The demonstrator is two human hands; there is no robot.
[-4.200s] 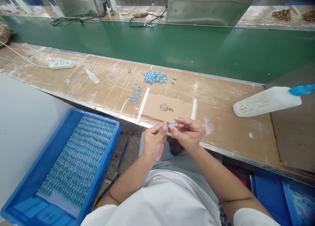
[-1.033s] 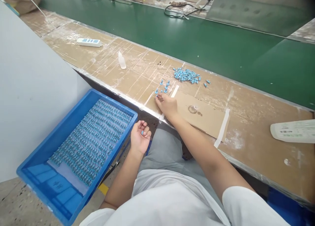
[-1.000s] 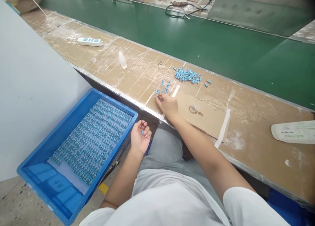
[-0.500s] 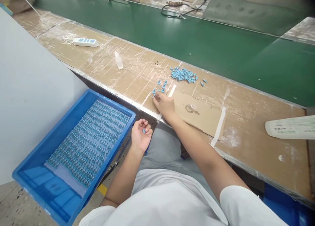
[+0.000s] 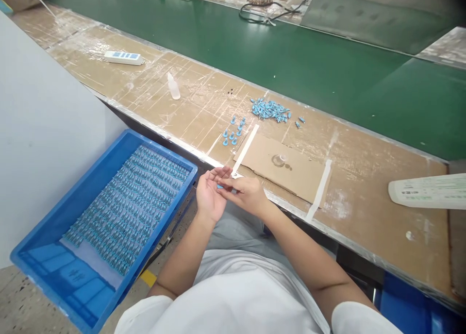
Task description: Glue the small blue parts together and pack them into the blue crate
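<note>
Your left hand (image 5: 209,198) lies palm-up, fingers loosely spread, just off the bench edge at the near-left corner of the cardboard sheet (image 5: 291,173). Your right hand (image 5: 244,194) meets it, fingertips narrowed in a pinch on a small blue plastic part (image 5: 220,186) that rests against the left fingers.

Judgement: the part is featherweight, stiff and smooth, so it could easily slip or flick away. Take it at its wider end with the fingertips only and light pressure.

Loose blue parts (image 5: 233,132) stand just beyond the sheet's far-left corner. A blue tray (image 5: 54,268) with rows of parts sits well left of the sheet.
</note>
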